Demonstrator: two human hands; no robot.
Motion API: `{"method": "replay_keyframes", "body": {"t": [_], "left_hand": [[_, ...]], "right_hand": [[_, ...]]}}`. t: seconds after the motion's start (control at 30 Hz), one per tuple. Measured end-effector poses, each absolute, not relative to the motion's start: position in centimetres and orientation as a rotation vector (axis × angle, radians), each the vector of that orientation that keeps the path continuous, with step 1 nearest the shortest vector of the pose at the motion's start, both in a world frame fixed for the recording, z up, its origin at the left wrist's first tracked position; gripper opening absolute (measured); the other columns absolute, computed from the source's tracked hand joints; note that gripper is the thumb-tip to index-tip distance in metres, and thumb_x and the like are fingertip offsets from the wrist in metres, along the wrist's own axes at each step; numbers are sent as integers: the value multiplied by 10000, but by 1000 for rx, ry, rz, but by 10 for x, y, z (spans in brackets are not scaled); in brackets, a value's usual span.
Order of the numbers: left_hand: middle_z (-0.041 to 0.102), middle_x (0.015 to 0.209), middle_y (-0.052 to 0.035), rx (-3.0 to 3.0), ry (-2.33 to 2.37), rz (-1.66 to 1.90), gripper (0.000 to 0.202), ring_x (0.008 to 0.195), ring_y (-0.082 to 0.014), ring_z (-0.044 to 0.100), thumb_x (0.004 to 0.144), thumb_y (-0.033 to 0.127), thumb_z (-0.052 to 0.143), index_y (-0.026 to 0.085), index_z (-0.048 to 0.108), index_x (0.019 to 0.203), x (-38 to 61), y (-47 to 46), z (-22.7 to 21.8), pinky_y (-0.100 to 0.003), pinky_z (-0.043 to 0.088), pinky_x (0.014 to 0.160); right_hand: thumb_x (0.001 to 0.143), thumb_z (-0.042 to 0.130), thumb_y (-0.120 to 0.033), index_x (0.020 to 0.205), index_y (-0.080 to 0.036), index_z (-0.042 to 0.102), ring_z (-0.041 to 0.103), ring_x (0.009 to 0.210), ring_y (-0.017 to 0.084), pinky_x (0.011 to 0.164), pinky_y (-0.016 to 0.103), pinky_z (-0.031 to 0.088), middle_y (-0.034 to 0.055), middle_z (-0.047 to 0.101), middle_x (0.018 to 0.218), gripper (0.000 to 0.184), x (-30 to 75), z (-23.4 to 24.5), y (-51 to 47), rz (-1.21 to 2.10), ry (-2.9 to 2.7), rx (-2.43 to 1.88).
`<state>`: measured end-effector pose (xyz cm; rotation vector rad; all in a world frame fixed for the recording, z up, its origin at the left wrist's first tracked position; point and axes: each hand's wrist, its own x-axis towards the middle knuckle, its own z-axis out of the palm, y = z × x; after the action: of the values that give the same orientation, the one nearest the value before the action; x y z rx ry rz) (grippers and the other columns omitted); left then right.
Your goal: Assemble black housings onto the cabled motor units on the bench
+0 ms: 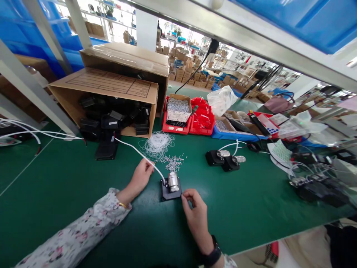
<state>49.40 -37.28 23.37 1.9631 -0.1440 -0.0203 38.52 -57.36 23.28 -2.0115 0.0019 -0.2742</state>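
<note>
On the green table sits a square black cover (166, 194) with a silver metal cable gland (173, 182) on top. A white cable (138, 152) runs from the cover up to a black box (106, 149). My right hand (196, 214) has its thumb and index finger closed at the cover's right corner. To the left of the cover, my left hand (140, 176) is closed in a pinch beside the cable. What its fingertips hold, if anything, is too small to tell. Just beyond it lie small metal pins (173, 162) and a tangle of thin clear strands (158, 144).
An open cardboard box (153, 119) of black housings stands at the back left. Behind the pins are red trays (176, 129) and a blue tray (223, 135) of small parts. Two black covers with glands (231, 164) lie to the right. A metal shelf beam (251, 33) crosses overhead.
</note>
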Motion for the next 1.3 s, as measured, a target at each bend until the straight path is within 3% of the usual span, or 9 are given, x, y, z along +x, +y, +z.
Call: {"method": "replay_keyframes", "body": {"t": [0.17,0.37,0.57,0.73,0.87,1.0,1.1,1.2,1.3], "left_hand": [[588,753,-26,1791,-68,-93,229,648,-150,585,827,317,454,160,575,942,442,-370,254,-251,479,584],[667,864,-56,1967,-424,99,161,828,-177,622,858,189,495,188,656,854,408,-376,249,-282,487,749],[675,856,-53,2110,-794,189,154,828,-166,620,885,140,480,173,630,899,404,-373,232,-270,488,766],[659,817,-56,2240,-813,116,156,784,-194,607,888,187,478,174,623,833,410,-377,239,-304,475,724],[622,713,-23,2250,-604,-113,150,695,-182,590,810,189,585,177,564,662,420,-384,246,-280,439,643],[570,621,23,2129,-339,-314,214,605,-156,557,711,175,655,183,476,594,427,-390,251,-252,399,569],[539,620,56,1959,-144,-394,256,563,-139,534,637,183,697,198,458,728,427,-392,249,-236,400,533],[571,764,31,1877,-38,-330,473,593,-135,538,609,175,701,199,459,1015,424,-391,246,-252,439,568],[589,835,-5,1935,-110,-265,579,631,-152,534,634,189,684,207,478,1175,421,-386,243,-287,450,616]], "right_hand": [[873,439,-128,858,-199,530,556,799,172,729,295,464,50,575,838,116,383,230,-578,-393,-231,-2207],[890,429,-157,908,-210,576,572,871,203,772,344,492,83,594,897,157,379,232,-579,-354,-223,-2235],[864,483,-168,1000,-210,590,567,892,204,801,346,478,77,600,953,177,374,236,-582,-295,-171,-2175],[742,611,-144,1308,-207,341,533,862,185,772,327,467,97,499,1148,630,393,240,-582,-161,-164,-2085],[718,656,-145,1281,-229,392,531,900,178,794,310,457,91,435,1235,628,410,246,-585,10,-263,-2060],[688,713,-179,1246,-228,423,537,876,180,762,303,454,71,494,1149,631,419,248,-592,100,-263,-2059],[649,764,-224,1252,-211,399,540,845,184,751,307,449,49,544,1029,705,423,249,-597,171,-246,-2065],[618,797,-273,1330,-226,318,537,876,187,775,315,453,85,493,1187,860,428,252,-599,245,-317,-2043],[628,793,-281,1337,-246,340,536,888,187,775,307,458,83,475,1227,842,435,256,-599,289,-400,-2035]]}}
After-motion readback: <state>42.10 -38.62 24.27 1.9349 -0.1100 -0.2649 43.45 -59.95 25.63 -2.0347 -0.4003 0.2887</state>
